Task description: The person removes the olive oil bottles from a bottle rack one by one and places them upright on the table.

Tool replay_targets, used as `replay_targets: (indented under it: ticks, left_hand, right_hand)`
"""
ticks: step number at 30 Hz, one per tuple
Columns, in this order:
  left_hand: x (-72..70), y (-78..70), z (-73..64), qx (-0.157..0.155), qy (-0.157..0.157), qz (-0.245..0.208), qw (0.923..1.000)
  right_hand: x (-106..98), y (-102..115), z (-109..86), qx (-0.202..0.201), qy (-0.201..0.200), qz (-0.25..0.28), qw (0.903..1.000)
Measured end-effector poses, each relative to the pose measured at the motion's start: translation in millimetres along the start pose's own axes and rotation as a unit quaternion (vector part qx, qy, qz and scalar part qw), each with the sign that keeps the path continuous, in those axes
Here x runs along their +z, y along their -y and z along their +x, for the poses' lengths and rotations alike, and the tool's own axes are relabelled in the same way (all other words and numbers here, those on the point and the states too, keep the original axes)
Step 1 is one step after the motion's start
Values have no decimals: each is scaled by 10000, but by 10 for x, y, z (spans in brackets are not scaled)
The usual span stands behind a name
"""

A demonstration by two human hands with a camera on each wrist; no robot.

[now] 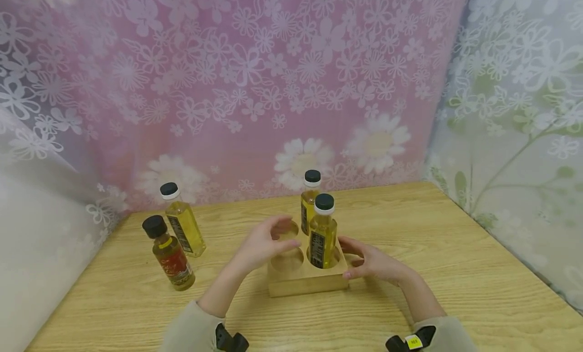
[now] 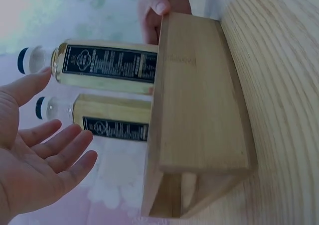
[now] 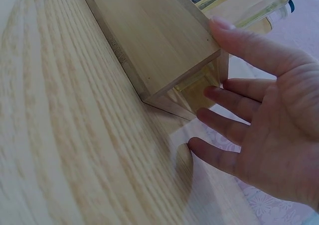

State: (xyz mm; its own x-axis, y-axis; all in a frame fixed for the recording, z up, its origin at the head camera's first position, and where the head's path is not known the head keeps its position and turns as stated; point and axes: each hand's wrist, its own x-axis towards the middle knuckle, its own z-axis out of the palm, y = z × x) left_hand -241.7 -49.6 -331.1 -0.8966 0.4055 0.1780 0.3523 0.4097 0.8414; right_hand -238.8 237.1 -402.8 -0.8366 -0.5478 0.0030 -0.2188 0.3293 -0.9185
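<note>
A low wooden bottle rack [image 1: 307, 286] with round holes stands on the table. Its right-hand holes hold two bottles of yellow oil with dark caps: a front bottle [image 1: 323, 240] and a back bottle [image 1: 308, 208]. Over the left-hand holes hovers my left hand [image 1: 264, 243], its fingers spread loosely and nothing held; the left wrist view shows the palm [image 2: 35, 170] near the bottle necks. My right hand [image 1: 375, 263] is at the rack's right side. In the right wrist view its thumb [image 3: 249, 43] touches the rack's upper corner, while the other fingers extend beside the open side.
Left of the rack stand a black-capped bottle with a red label [image 1: 173, 263] and, behind it, another bottle of yellow oil [image 1: 186, 228]. The wooden table [image 1: 410, 215] meets a pink flowered curtain [image 1: 255, 114] at the back, with pale curtains at both sides.
</note>
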Motion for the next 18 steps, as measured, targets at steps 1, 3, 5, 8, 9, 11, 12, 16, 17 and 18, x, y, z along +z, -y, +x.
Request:
replay_targets:
  ticks: [1, 3, 5, 8, 9, 11, 12, 16, 17, 18]
  left_hand:
    - [21, -20, 18, 11, 83, -11, 10000]
    - [60, -68, 53, 85, 190, 44, 9998]
    - [103, -125, 83, 130, 242, 69, 9996]
    - [160, -184, 112, 210, 284, 102, 9993]
    - [177, -201, 115, 209, 293, 127, 9993]
    - [206, -219, 122, 223, 336, 144, 9991]
    - [218, -226, 124, 229, 352, 165, 9990]
    - [262, -247, 135, 224, 393, 135, 9989]
    - [274, -249, 141, 239, 384, 135, 9989]
    - [288, -251, 147, 254, 366, 144, 9989]
  right_hand:
    - [3, 0, 1, 0, -3, 15, 10000]
    - [8, -2, 4, 3, -4, 13, 10000]
    - [3, -6, 1, -1, -4, 14, 10000]
    - [-3, -12, -2, -18, 14, -4, 10000]
    - [-5, -14, -2, -28, 27, -2, 10000]
    - [-7, -15, -4, -43, 38, 8, 10000]
    - [-7, -15, -4, -51, 44, 17, 10000]
    - [-5, -12, -9, -69, 31, 21, 10000]
    - [-4, -11, -12, -63, 24, 10, 10000]
    - [-2, -11, -14, -56, 18, 10, 10000]
